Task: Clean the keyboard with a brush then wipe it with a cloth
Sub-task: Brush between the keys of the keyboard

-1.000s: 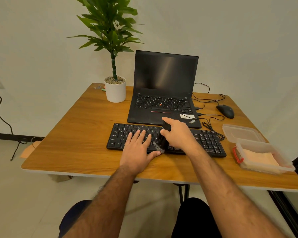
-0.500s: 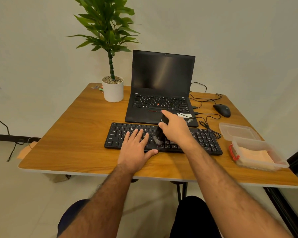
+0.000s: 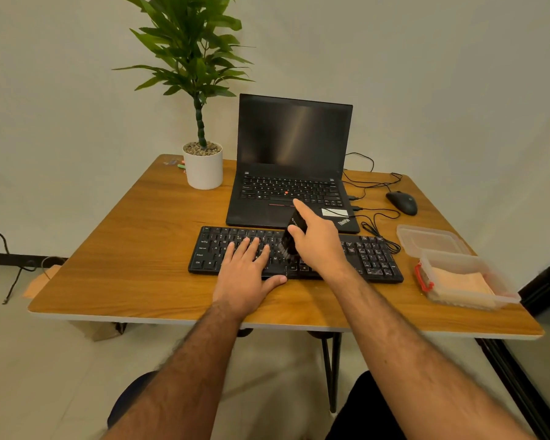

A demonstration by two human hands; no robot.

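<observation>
A black keyboard point(image 3: 372, 258) lies across the middle of the wooden table point(image 3: 134, 249). My left hand point(image 3: 248, 271) rests flat on its left-middle keys, fingers spread, thumb at the front edge. My right hand point(image 3: 319, 241) grips a black brush point(image 3: 294, 233) with its bristles down on the keys at the keyboard's middle, index finger stretched along the top. A folded peach cloth point(image 3: 458, 282) lies in a clear plastic box point(image 3: 477, 274) at the right of the table.
An open black laptop point(image 3: 292, 166) stands just behind the keyboard. A potted plant point(image 3: 202, 166) is at the back left. A black mouse point(image 3: 402, 202) and loose cables point(image 3: 375, 214) sit back right. The box's clear lid point(image 3: 429, 239) lies beside the keyboard's right end.
My right hand with the brush has moved away from me over the middle keys, from the front rows towards the back rows. My left hand has stayed flat on the keyboard.
</observation>
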